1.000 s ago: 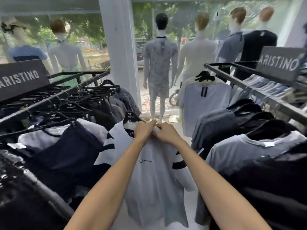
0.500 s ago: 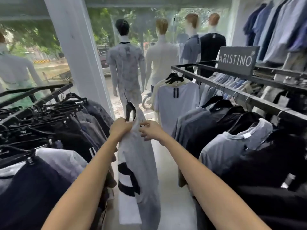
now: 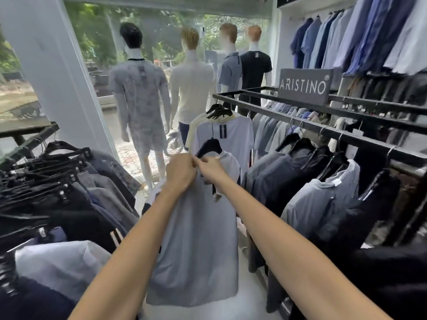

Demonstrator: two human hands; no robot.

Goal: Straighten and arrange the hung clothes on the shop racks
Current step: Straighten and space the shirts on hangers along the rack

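A white T-shirt (image 3: 196,245) with dark sleeve stripes hangs from a black hanger (image 3: 209,146) that I hold up in the aisle between two racks. My left hand (image 3: 180,172) grips the shirt at its shoulder by the collar. My right hand (image 3: 210,167) pinches the collar fabric just beside it, under the hanger. The shirt hangs free, clear of both racks. A matching white shirt (image 3: 224,135) hangs at the end of the right black rack (image 3: 300,125). The left rack (image 3: 27,144) holds dark trousers and shirts on black hangers.
Several mannequins (image 3: 141,100) stand at the shop window ahead. A white pillar (image 3: 53,72) rises at the left. An ARISTINO sign (image 3: 305,85) sits on the right rack, with blue shirts (image 3: 346,35) hung on the wall above. Grey and dark shirts crowd the right rack.
I have carried the white shirt from the left rack into the aisle and turned toward the right rack. Both hands stayed at the collar, and the shirt now hangs higher.
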